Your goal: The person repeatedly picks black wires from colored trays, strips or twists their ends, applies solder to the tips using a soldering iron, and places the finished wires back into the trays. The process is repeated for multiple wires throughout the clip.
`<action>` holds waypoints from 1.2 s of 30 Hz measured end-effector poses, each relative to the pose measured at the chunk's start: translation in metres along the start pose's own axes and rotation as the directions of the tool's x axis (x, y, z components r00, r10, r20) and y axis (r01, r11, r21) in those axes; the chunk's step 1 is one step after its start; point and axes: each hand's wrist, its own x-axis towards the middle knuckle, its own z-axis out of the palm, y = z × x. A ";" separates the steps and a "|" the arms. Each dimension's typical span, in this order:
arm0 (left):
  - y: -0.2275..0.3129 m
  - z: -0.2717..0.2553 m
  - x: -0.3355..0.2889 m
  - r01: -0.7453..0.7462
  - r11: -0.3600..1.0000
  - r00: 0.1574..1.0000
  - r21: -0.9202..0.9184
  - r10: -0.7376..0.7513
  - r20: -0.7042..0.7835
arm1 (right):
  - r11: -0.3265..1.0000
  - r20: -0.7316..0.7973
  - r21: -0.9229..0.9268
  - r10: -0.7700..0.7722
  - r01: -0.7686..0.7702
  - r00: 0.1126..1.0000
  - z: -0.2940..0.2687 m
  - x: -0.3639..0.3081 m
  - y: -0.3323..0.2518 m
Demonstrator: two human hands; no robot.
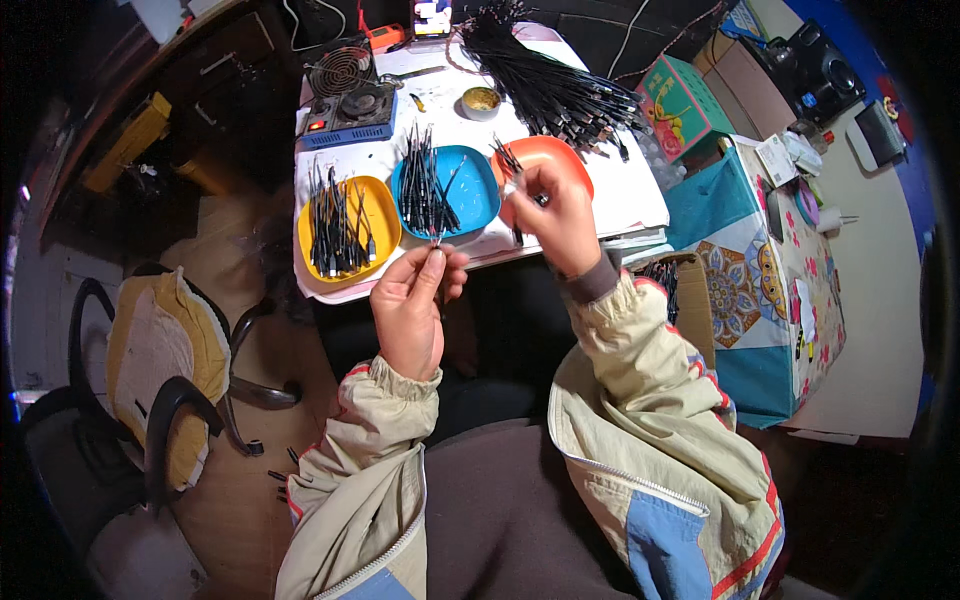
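My left hand (410, 305) is closed at the table's front edge, thumb and fingers pinching a thin cable whose fine wire ends (436, 242) stick up in front of the blue tray. Most of that cable is hidden by the hand. Over the orange tray (575, 165), my right hand (562, 222) is closed in a pinch, with a small pale bit at the fingertips that is too blurred to name. A few dark cables (508, 155) lie in this tray. Short black cables (425, 190) fill the left part of the blue tray (482, 190); more black cables (338, 230) with plugs lie in the yellow tray (386, 205).
Behind the trays stand a small blue heating device (365, 125), a round tin (480, 102) and a large bundle of black cables (550, 80). To the right are a green box (685, 105) and a cloth-covered table (735, 270). A padded chair (165, 350) stands left.
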 end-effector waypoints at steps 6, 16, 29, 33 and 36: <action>-0.003 0.013 -0.002 -0.107 0.988 0.994 -0.112 0.106 -0.019 | 0.949 0.236 0.281 0.075 -0.142 0.969 0.018 -0.071 -0.040; -0.003 0.018 -0.013 -0.116 0.993 0.992 0.003 0.116 0.047 | 0.993 0.203 0.116 0.010 -0.034 0.979 0.029 -0.090 -0.037; 0.000 0.018 -0.020 -0.125 0.984 0.979 0.130 0.101 0.175 | 0.985 0.269 0.128 -0.148 0.117 0.952 -0.001 -0.059 -0.055; 0.002 0.016 -0.021 -0.005 1.000 0.973 -0.016 0.008 0.231 | 0.852 0.341 0.497 -0.018 -0.164 0.940 0.002 -0.058 -0.048; 0.003 0.014 -0.023 0.101 0.987 0.959 -0.126 -0.063 0.276 | 0.555 0.464 0.723 0.053 -0.412 0.884 0.006 -0.060 -0.039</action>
